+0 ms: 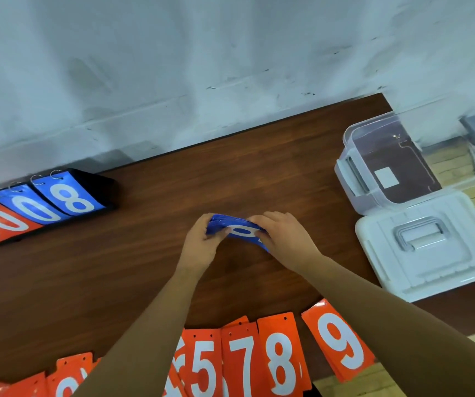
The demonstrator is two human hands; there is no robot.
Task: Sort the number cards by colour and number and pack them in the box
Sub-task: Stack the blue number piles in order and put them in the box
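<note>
A stack of blue number cards (pixel 237 229) is held over the middle of the brown table (pixel 144 239), bent slightly, a white digit showing on top. My left hand (pixel 202 242) grips its left end and my right hand (pixel 285 236) grips its right end. Orange number cards lie in a row along the near edge: a 5 (pixel 203 365), a 7 (pixel 243 365), an 8 (pixel 280 362), a 9 (pixel 339 343), with more orange cards (pixel 67 379) partly hidden under my left forearm. The clear plastic box (pixel 388 164) stands open at the right.
The box's white lid (pixel 425 247) with a handle lies flat in front of the box. A black flip scoreboard (pixel 38 207) stands at the far left showing orange and blue digits on rings. A white wall runs behind the table. Wooden floor shows at the right.
</note>
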